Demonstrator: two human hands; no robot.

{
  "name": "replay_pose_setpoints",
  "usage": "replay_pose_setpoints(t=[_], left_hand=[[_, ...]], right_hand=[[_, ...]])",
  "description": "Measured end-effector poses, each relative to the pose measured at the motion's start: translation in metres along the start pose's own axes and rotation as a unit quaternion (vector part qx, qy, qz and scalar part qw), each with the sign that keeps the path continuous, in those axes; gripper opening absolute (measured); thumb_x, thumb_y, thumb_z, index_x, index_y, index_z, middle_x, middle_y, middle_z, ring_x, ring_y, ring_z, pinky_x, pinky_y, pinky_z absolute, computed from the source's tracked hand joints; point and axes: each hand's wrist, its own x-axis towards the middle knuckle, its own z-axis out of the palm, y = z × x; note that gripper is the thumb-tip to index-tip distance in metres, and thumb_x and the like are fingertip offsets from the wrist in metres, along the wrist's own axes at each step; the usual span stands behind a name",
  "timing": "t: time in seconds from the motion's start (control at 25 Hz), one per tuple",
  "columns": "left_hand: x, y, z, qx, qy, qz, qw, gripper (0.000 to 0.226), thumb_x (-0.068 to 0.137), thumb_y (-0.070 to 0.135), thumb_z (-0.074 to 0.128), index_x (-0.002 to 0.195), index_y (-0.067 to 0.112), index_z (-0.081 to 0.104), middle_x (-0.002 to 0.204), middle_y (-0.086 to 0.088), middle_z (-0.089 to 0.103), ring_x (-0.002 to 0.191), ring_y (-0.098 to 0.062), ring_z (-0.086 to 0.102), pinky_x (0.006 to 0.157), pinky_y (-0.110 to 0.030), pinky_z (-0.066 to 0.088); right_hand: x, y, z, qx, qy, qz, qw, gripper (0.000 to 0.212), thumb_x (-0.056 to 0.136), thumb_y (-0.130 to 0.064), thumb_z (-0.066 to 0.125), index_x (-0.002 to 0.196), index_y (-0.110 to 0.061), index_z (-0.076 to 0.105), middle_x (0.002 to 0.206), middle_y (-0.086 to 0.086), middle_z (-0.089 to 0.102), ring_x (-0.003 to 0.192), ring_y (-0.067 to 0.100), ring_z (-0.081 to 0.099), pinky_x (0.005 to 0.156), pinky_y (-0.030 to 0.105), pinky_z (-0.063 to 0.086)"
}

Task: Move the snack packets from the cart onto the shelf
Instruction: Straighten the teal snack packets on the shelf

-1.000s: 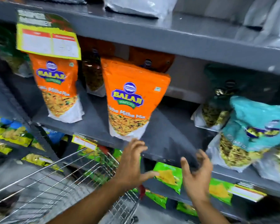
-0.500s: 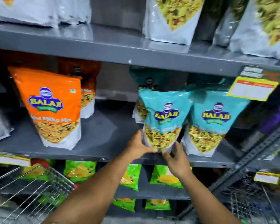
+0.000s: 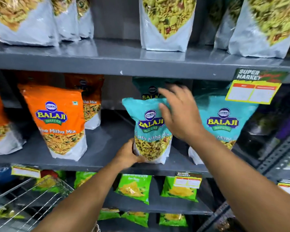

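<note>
A teal Balaji snack packet [image 3: 149, 129] stands upright near the front of the grey middle shelf [image 3: 105, 163]. My left hand [image 3: 128, 154] grips its lower left corner. My right hand [image 3: 179, 113] hovers at the packet's upper right with fingers spread, blurred, overlapping its top edge; I cannot tell if it touches. A second teal packet [image 3: 224, 124] stands just to the right, and a darker teal one [image 3: 147, 88] stands behind. The wire cart [image 3: 23, 201] shows at the lower left.
Orange Balaji packets [image 3: 57, 119] stand to the left on the same shelf, with a bare gap between them and the teal ones. White-bottomed packets [image 3: 164, 27] fill the shelf above. Green packets [image 3: 132, 188] sit below. A yellow price tag [image 3: 253, 93] hangs at upper right.
The view has swung right from the orange packets to the teal ones. Both hands came onto the teal packet's base; since then my right hand has lifted to its top while the left stays low.
</note>
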Motion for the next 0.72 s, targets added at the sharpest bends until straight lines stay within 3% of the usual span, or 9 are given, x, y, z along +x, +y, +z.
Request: replay_pose_setpoints(t=[0.08, 0.2, 0.24, 0.32, 0.4, 0.44, 0.52, 0.6, 0.72], left_hand=[[0.001, -0.001, -0.001, 0.014, -0.005, 0.009, 1.000, 0.083, 0.039, 0.041, 0.093, 0.111, 0.043, 0.052, 0.107, 0.019, 0.069, 0.099, 0.003, 0.064, 0.088, -0.034, 0.054], [0.001, 0.002, 0.000, 0.040, 0.006, 0.020, 0.999, 0.089, 0.039, 0.045, 0.092, 0.117, 0.042, 0.049, 0.110, 0.022, 0.068, 0.103, -0.002, 0.063, 0.086, -0.028, 0.053], [0.001, 0.003, -0.001, 0.042, 0.006, 0.023, 0.999, 0.086, 0.039, 0.045, 0.091, 0.114, 0.046, 0.049, 0.107, 0.027, 0.068, 0.102, 0.001, 0.063, 0.083, -0.023, 0.052], [0.001, 0.007, -0.003, 0.028, -0.001, 0.024, 0.999, 0.083, 0.038, 0.046, 0.091, 0.111, 0.047, 0.052, 0.105, 0.027, 0.069, 0.100, 0.004, 0.064, 0.082, -0.021, 0.053], [0.002, 0.009, -0.005, 0.028, -0.009, 0.018, 0.999, 0.087, 0.038, 0.047, 0.091, 0.115, 0.038, 0.052, 0.109, 0.018, 0.069, 0.102, -0.003, 0.064, 0.088, -0.028, 0.054], [0.001, 0.009, -0.005, 0.033, -0.009, 0.014, 0.999, 0.088, 0.038, 0.047, 0.091, 0.115, 0.037, 0.051, 0.110, 0.018, 0.068, 0.101, -0.004, 0.062, 0.087, -0.025, 0.053], [0.000, 0.008, -0.004, 0.031, -0.011, 0.015, 0.999, 0.084, 0.039, 0.045, 0.089, 0.113, 0.041, 0.048, 0.106, 0.025, 0.065, 0.097, 0.003, 0.060, 0.077, -0.009, 0.047], [-0.001, 0.007, -0.004, 0.022, -0.010, 0.016, 1.000, 0.080, 0.040, 0.043, 0.089, 0.108, 0.043, 0.048, 0.103, 0.027, 0.063, 0.097, 0.007, 0.059, 0.075, -0.008, 0.045], [-0.001, 0.006, -0.004, 0.015, 0.000, 0.019, 1.000, 0.075, 0.034, 0.046, 0.088, 0.100, 0.044, 0.051, 0.098, 0.029, 0.065, 0.090, 0.016, 0.058, 0.073, -0.006, 0.045]], right_hand=[[0.037, -0.018, 0.000, -0.100, -0.131, 0.005, 0.986, 0.032, 0.090, -0.042, 0.042, 0.107, -0.019, 0.059, 0.109, 0.013, 0.067, 0.103, 0.037, 0.059, 0.089, 0.045, 0.041], [0.069, -0.035, 0.015, -0.109, -0.290, 0.062, 0.949, 0.041, 0.092, -0.051, 0.039, 0.091, -0.018, 0.064, 0.102, 0.014, 0.069, 0.096, 0.035, 0.062, 0.074, 0.039, 0.034], [0.070, -0.035, 0.020, -0.107, -0.284, 0.061, 0.951, 0.041, 0.091, -0.050, 0.042, 0.089, -0.017, 0.066, 0.099, 0.014, 0.070, 0.093, 0.034, 0.063, 0.071, 0.035, 0.033], [0.059, -0.029, 0.025, -0.139, -0.178, 0.026, 0.974, 0.040, 0.091, -0.049, 0.045, 0.088, -0.016, 0.068, 0.094, 0.010, 0.072, 0.091, 0.033, 0.064, 0.072, 0.036, 0.039], [0.040, -0.024, 0.024, -0.158, -0.119, 0.049, 0.979, 0.043, 0.090, -0.055, 0.040, 0.097, -0.021, 0.066, 0.101, 0.007, 0.071, 0.101, 0.033, 0.060, 0.092, 0.047, 0.039], [0.036, -0.019, 0.020, -0.158, -0.113, 0.069, 0.978, 0.048, 0.088, -0.061, 0.036, 0.102, -0.024, 0.064, 0.105, 0.008, 0.070, 0.104, 0.034, 0.059, 0.097, 0.051, 0.037], [0.035, 0.000, 0.011, -0.166, -0.129, 0.097, 0.973, 0.058, 0.085, -0.068, 0.029, 0.106, -0.025, 0.062, 0.105, 0.016, 0.071, 0.100, 0.039, 0.062, 0.089, 0.049, 0.044], [0.039, 0.022, -0.002, -0.142, -0.185, 0.117, 0.966, 0.055, 0.090, -0.060, 0.032, 0.099, -0.017, 0.065, 0.100, 0.023, 0.071, 0.092, 0.042, 0.065, 0.074, 0.040, 0.049], [0.043, 0.043, -0.010, -0.028, -0.237, 0.136, 0.961, 0.033, 0.094, -0.039, 0.045, 0.108, -0.018, 0.066, 0.112, 0.021, 0.069, 0.101, 0.040, 0.062, 0.080, 0.038, 0.050]])
